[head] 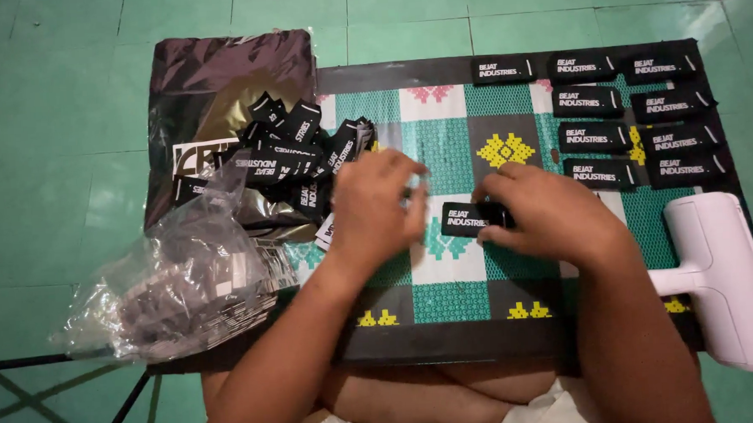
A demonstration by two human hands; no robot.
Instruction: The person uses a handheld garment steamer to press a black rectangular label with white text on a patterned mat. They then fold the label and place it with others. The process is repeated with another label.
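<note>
Black woven label [464,219] at centre of patterned mat [448,297], right end hidden under right hand [550,212], fingers closed on it. Left hand [376,205] blurred, curled just beside; grip unclear. Loose label pile [294,156] left, laid-out rows [635,116] right, white roller [726,277] partly cut off.

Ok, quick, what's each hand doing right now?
Left hand: blurred, fingers curled above the mat; whether it holds anything cannot be told.
Right hand: closed on a black label.
</note>
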